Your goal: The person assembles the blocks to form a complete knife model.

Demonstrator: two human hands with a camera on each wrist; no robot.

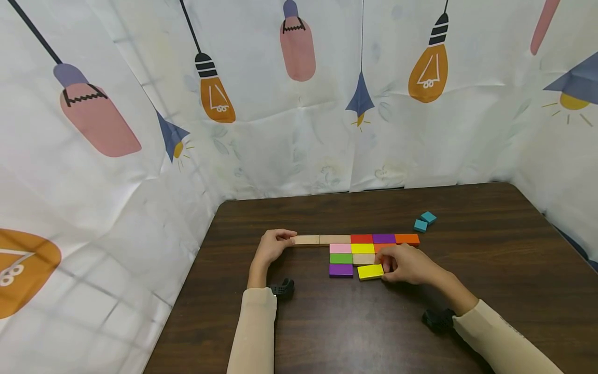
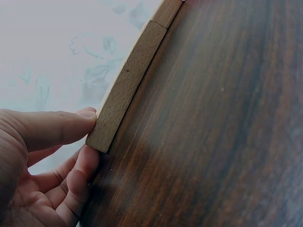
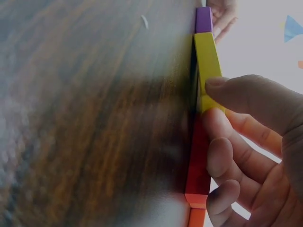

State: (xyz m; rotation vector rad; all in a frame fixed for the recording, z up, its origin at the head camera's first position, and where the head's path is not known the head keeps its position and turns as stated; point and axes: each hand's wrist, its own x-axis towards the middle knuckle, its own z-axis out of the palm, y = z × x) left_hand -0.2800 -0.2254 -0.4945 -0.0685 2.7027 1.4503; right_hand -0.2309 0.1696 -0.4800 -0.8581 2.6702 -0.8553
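Observation:
Flat coloured wooden blocks lie in rows on the table, edge to edge. My left hand (image 1: 273, 246) pinches the left end of a plain wooden block (image 2: 128, 85), which heads the long back row. My right hand (image 1: 408, 264) holds a yellow block (image 1: 370, 272) between thumb and fingers at its right end. That block sits slightly askew in the front row, right of a purple block (image 1: 341, 270). Under the right hand, a red block (image 3: 198, 165) shows in the right wrist view; the hand hides it from the head view.
Two small blue blocks (image 1: 421, 225) lie apart at the back right. The brown table (image 1: 308, 322) ends at a patterned white curtain (image 1: 289, 150) behind and at the left. Green (image 1: 341, 258) and pink (image 1: 340, 249) blocks sit in the middle rows.

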